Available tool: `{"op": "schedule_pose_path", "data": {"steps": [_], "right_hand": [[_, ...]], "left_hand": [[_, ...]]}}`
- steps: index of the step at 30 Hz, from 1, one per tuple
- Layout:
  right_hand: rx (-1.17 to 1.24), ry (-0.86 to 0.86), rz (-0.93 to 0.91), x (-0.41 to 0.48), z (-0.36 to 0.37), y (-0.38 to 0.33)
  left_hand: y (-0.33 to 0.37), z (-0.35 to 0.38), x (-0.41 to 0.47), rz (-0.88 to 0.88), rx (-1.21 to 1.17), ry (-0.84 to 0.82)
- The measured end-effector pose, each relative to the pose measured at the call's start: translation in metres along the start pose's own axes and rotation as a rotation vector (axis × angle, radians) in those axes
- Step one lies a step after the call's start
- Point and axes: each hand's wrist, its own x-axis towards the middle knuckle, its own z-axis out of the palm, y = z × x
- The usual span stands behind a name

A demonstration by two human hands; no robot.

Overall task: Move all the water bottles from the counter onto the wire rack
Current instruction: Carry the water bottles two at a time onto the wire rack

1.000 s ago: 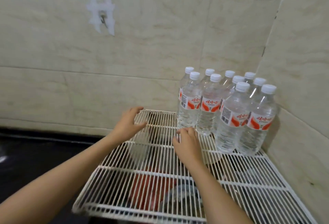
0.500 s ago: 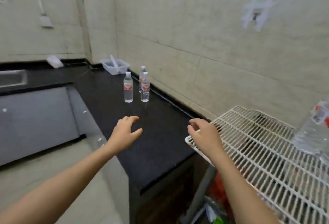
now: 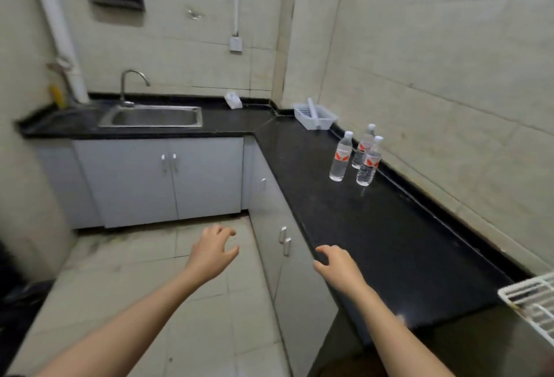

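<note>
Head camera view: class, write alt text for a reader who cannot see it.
Three water bottles stand on a black counter by the tiled wall. Two empty hands, left hand and right hand, reach forward; a wire rack corner shows right.

A plain tiled kitchen: steel sink with tap, black L-shaped counter, grey cabinets beneath.
</note>
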Motion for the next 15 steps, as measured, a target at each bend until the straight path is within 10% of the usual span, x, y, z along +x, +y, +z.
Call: {"op": "schedule_pose_path", "data": {"steps": [15], "right_hand": [[-0.218, -0.049, -0.103, 0.093, 0.095, -0.123]], "left_hand": [[-0.164, -0.021, 0.048, -0.164, 0.004, -0.093]]}}
